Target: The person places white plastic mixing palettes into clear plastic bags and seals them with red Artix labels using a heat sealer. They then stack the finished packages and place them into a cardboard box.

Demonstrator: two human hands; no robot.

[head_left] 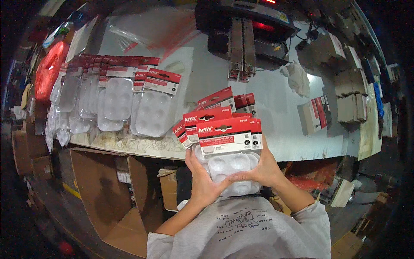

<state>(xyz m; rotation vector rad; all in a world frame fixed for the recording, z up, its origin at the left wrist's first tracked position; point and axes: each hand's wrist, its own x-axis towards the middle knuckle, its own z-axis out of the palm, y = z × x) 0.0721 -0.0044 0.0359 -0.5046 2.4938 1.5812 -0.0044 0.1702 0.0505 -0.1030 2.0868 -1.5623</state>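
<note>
Between both hands, at the table's near edge, I hold a stack of packaged plastic palettes (230,166). These are white trays with round wells in clear bags, topped by red, black and white header cards. My left hand (203,181) is closed round the stack's left side. Gripping the right side, my right hand (262,169) lays its thumb across the front tray. The cards in the bundle are unevenly fanned, several sticking out behind the front one. Fingers behind the stack are hidden. Just beyond it, more red and black cards (217,99) show, partly covered.
Several rows of packaged palettes (115,101) lie at the table's left. Clear bags (144,32) are at the back, near a dark machine with a metal rail (241,49). On the right are a card stack (317,114) and piled cards (351,86). Cardboard boxes (103,203) stand below.
</note>
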